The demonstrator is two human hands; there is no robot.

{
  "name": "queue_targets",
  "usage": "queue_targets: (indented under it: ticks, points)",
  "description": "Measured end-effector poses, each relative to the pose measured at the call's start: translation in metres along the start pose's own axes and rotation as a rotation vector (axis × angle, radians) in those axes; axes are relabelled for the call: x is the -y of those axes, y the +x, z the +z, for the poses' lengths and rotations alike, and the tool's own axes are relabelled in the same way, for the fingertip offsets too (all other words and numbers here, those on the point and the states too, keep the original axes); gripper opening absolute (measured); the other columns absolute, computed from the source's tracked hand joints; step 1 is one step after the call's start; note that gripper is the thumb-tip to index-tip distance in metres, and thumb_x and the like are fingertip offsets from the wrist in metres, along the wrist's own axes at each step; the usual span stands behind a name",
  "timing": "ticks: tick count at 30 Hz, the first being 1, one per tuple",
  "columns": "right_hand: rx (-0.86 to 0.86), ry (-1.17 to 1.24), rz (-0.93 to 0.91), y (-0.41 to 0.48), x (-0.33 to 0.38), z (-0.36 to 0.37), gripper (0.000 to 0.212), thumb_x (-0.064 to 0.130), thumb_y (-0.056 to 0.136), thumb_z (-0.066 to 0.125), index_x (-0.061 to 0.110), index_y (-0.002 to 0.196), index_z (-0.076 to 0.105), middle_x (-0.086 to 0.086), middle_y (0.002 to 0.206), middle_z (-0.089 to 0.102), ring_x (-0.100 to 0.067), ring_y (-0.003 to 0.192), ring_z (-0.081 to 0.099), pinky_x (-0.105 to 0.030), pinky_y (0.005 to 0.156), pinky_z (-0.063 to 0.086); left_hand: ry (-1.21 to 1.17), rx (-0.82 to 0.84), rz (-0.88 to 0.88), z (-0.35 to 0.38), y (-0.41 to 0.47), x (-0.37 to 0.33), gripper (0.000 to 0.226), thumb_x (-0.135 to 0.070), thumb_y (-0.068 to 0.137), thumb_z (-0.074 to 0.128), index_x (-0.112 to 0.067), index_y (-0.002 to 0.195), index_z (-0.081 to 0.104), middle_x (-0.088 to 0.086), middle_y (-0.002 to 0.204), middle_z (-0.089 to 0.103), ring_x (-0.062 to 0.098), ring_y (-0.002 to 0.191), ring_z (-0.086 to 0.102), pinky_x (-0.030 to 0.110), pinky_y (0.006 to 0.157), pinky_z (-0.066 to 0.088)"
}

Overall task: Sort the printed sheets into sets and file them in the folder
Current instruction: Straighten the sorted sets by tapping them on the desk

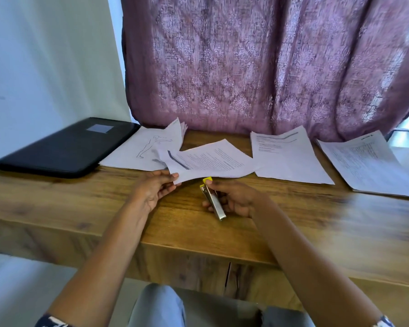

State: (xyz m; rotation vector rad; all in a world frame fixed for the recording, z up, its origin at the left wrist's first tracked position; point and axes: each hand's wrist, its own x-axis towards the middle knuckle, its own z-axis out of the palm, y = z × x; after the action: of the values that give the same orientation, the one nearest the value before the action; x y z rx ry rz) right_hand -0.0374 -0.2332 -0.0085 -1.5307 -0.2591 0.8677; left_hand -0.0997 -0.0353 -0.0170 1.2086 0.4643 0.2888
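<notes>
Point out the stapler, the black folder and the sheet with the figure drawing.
stapler [214, 204]: head view, on its silver body.
black folder [64, 149]: head view, middle of its cover.
sheet with the figure drawing [149, 145]: head view, on the drawn figure.

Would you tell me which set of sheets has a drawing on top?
The leftmost set, beside the black folder: its top sheet shows an outlined figure, while the others show only printed text.

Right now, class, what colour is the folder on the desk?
The folder is black, clearest in the head view.
</notes>
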Motion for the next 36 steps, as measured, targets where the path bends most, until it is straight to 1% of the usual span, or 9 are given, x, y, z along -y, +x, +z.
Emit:
queue_targets:
  ticks: [3, 6, 9, 11, 15, 19, 23, 27, 36]
  points:
    - [0.028, 0.050, 0.021, 0.009, 0.001, 0.008, 0.031, 0.028, 0.083, 0.068, 0.003, 0.100, 0.064, -0.014, 0.090, 0.067, -0.022, 0.079, 0.068, -0.032, 0.072, 0.058, 0.004, 0.008, 0.024, 0.003, 0.000, 0.002, 0.017, 0.002, 0.081, 0.068, -0.004, 0.096, 0.065, 0.011, 0.089, 0.070, 0.011, 0.059, 0.070, 0.016, 0.049, 0.054]
    - [0.055, 0.081, 0.010, 0.013, 0.000, 0.012, 0.026, 0.026, 0.081, 0.069, 0.005, 0.097, 0.064, -0.012, 0.090, 0.067, -0.022, 0.081, 0.068, -0.034, 0.077, 0.057, 0.049, 0.032, 0.044, 0.006, -0.001, 0.005, 0.011, 0.003, 0.081, 0.069, -0.005, 0.089, 0.066, 0.009, 0.084, 0.069, 0.009, 0.057, 0.069, 0.016, 0.049, 0.053]
    - [0.064, 0.135, -0.021, 0.015, -0.001, 0.012, 0.023, 0.021, 0.083, 0.068, 0.006, 0.099, 0.063, -0.012, 0.089, 0.067, -0.022, 0.081, 0.067, -0.034, 0.075, 0.057, 0.070, 0.035, 0.052, 0.006, -0.001, 0.006, 0.010, 0.002, 0.080, 0.070, -0.006, 0.086, 0.067, 0.009, 0.080, 0.069, 0.009, 0.055, 0.068, 0.015, 0.047, 0.052]
    - [0.065, 0.164, -0.031, 0.017, -0.001, 0.012, 0.026, 0.021, 0.079, 0.069, 0.007, 0.100, 0.063, -0.011, 0.089, 0.067, -0.022, 0.081, 0.067, -0.034, 0.074, 0.057, 0.086, 0.039, 0.056, 0.006, -0.001, 0.006, 0.011, 0.002, 0.080, 0.071, -0.007, 0.085, 0.067, 0.008, 0.077, 0.071, 0.011, 0.056, 0.069, 0.015, 0.047, 0.052]
    - [0.012, 0.270, -0.052, 0.020, -0.001, 0.016, 0.018, 0.017, 0.085, 0.066, 0.009, 0.101, 0.062, -0.010, 0.085, 0.065, -0.021, 0.076, 0.065, -0.033, 0.070, 0.058, 0.112, 0.051, 0.086, 0.007, -0.001, 0.007, 0.011, 0.002, 0.079, 0.071, -0.008, 0.080, 0.067, 0.004, 0.070, 0.071, 0.011, 0.056, 0.069, 0.015, 0.048, 0.052]
    - [-0.034, 0.380, -0.040, 0.022, -0.002, 0.019, 0.016, 0.019, 0.084, 0.068, 0.007, 0.094, 0.064, -0.010, 0.081, 0.063, -0.020, 0.073, 0.062, -0.034, 0.069, 0.058, 0.106, 0.047, 0.082, 0.008, -0.001, 0.008, 0.011, 0.002, 0.080, 0.071, -0.008, 0.079, 0.067, -0.001, 0.063, 0.071, 0.007, 0.052, 0.066, 0.015, 0.050, 0.054]
    - [-0.045, 0.368, -0.029, 0.021, 0.000, 0.021, 0.019, 0.023, 0.083, 0.070, 0.006, 0.091, 0.064, -0.007, 0.076, 0.062, -0.016, 0.068, 0.059, -0.030, 0.065, 0.058, 0.140, 0.051, 0.096, 0.007, 0.001, 0.012, 0.010, -0.001, 0.077, 0.074, -0.007, 0.083, 0.070, -0.001, 0.069, 0.071, 0.006, 0.057, 0.066, 0.015, 0.051, 0.052]
    - [-0.074, 0.333, -0.035, 0.024, 0.000, 0.024, 0.022, 0.023, 0.080, 0.073, 0.008, 0.093, 0.065, -0.004, 0.072, 0.065, -0.013, 0.068, 0.060, -0.029, 0.062, 0.057, 0.156, 0.073, 0.099, 0.006, 0.001, 0.013, 0.009, -0.001, 0.078, 0.074, -0.007, 0.085, 0.070, -0.003, 0.067, 0.072, 0.004, 0.058, 0.067, 0.014, 0.052, 0.052]
    - [-0.133, 0.261, -0.086, 0.025, -0.001, 0.028, 0.020, 0.021, 0.079, 0.076, 0.011, 0.093, 0.065, -0.003, 0.079, 0.065, -0.013, 0.073, 0.061, -0.031, 0.062, 0.058, 0.140, 0.107, 0.090, 0.006, 0.001, 0.014, 0.008, 0.002, 0.080, 0.070, -0.006, 0.081, 0.068, -0.001, 0.059, 0.069, 0.004, 0.052, 0.064, 0.013, 0.051, 0.052]
